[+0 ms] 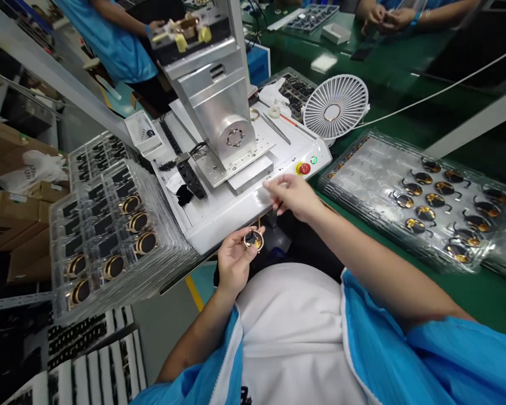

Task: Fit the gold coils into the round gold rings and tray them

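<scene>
Just above my lap, my left hand (233, 264) grips a round gold-rimmed watch case (253, 241) between thumb and fingers, its open side with dark and orange parts turned upward. My right hand (296, 198) hovers to the upper right of it, in front of the white machine (219, 222). Its thumb and fingertips are drawn together; whatever lies between them is too small to make out. Close to that hand is a red emergency stop button (304, 168) on the machine's front. A silver metal fixture (230, 135) rises from the machine's middle.
Stacked clear trays (168, 242) with gold-rimmed watch cases stand on the left. More clear trays (349, 183), carrying round dark parts with orange film, lie on the right. A white fan (336, 107) and tweezers (277, 129) are behind. Co-workers' hands (388, 19) show across the green table.
</scene>
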`<state>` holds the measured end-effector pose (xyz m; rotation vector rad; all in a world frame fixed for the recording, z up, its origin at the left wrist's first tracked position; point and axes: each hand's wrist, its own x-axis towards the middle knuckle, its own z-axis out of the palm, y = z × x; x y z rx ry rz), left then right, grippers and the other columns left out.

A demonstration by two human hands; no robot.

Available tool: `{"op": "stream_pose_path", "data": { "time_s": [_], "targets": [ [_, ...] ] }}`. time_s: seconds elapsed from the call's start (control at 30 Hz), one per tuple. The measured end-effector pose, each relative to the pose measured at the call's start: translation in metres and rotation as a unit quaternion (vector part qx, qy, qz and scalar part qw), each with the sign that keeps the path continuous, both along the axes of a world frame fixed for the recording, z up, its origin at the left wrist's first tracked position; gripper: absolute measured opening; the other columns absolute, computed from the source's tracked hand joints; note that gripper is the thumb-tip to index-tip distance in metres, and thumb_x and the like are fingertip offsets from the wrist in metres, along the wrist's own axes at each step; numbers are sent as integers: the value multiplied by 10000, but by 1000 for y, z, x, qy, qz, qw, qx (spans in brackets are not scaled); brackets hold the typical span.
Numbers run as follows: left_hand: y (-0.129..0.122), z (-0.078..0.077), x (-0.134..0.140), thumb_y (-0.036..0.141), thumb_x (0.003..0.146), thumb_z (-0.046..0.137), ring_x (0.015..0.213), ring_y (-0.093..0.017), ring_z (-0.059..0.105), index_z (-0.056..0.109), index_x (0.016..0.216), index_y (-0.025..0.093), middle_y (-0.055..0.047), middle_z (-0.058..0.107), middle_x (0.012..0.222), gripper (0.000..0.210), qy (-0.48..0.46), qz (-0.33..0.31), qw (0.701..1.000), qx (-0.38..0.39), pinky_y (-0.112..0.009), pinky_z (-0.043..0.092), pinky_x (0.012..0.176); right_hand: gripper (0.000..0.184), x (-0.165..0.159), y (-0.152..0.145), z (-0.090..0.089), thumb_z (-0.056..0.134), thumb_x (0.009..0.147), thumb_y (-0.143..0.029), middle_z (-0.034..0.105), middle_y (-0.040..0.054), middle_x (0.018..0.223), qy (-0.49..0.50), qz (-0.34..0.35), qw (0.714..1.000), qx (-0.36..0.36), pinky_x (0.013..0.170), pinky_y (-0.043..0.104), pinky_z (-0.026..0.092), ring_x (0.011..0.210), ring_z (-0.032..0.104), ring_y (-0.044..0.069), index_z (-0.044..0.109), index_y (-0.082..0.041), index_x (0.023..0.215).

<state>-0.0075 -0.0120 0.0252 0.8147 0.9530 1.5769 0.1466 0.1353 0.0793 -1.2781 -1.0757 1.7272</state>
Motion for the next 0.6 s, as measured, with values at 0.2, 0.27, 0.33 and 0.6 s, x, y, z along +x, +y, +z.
{"op": "stream_pose_path", "data": {
  "time_s": [0.2,0.27,0.33,0.6],
  "targets": [
    [-9,2,-13,262,708,950,929,-215,801,668,1300,301,-40,748,1139,657,45,-33,998,-3,-314,661,779,341,-4,58,11,696,993,-232,563,-28,465,-32,-76,997,9,311,178,420,336,473,87,521,-186,704],
    [-9,1,-15,256,663,977,878,-180,785,642,1326,273,-61,769,1133,743,88,-10,996,16,-298,647,781,361,-4,60,12,715,963,-181,544,-36,458,-41,-85,995,26,308,175,397,329,442,75,522,-182,658],
    [-8,1,-15,260,645,986,850,-167,771,630,1331,236,-97,784,1135,774,135,18,990,33,-272,631,736,363,-3,52,13,730,933,-156,537,-42,455,-40,-98,993,53,314,170,387,331,435,70,524,-181,634],
    [-9,5,-5,189,727,924,1074,-236,781,588,1434,210,-148,775,1247,783,320,85,937,112,-327,655,902,413,6,-52,13,937,675,-411,599,-30,477,27,132,988,74,327,166,347,333,466,75,604,-166,674]
  ]
}}
